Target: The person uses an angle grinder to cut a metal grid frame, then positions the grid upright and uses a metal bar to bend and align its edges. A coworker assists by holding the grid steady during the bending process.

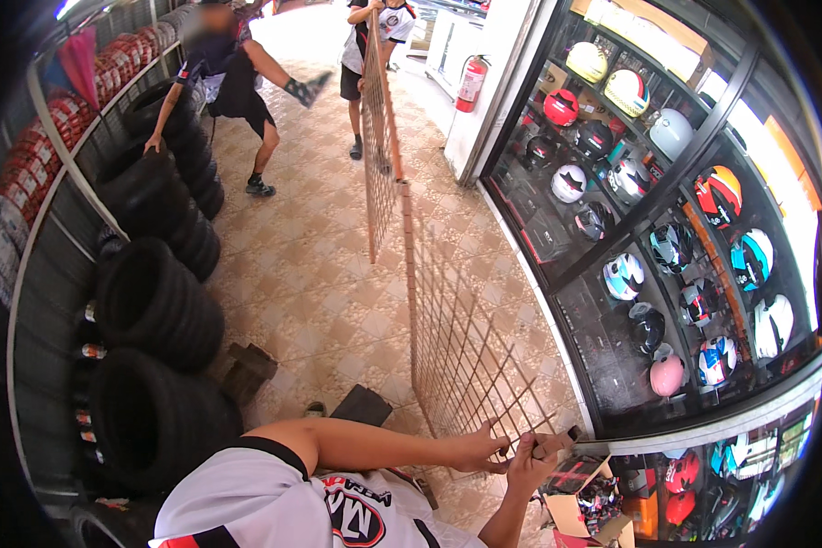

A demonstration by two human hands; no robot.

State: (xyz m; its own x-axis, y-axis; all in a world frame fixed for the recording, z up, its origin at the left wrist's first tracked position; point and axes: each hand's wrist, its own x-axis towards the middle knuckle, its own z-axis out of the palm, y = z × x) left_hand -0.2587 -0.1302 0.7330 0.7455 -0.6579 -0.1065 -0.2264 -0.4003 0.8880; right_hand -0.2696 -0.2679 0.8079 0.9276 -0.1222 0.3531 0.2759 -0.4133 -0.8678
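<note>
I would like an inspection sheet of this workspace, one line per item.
Surface: tiled floor, beige and brown pattern.
Job's things: orange wire grid panel standing on edge; a second panel farther off, held by another person.
Clutter: open cardboard box; dark blocks on floor.
Grippers: left hand and right hand both grip the near panel's lower edge.
Cables: nothing seen.
Surroundings: stacked tyres at left; glass case of helmets at right; red fire extinguisher.
</note>
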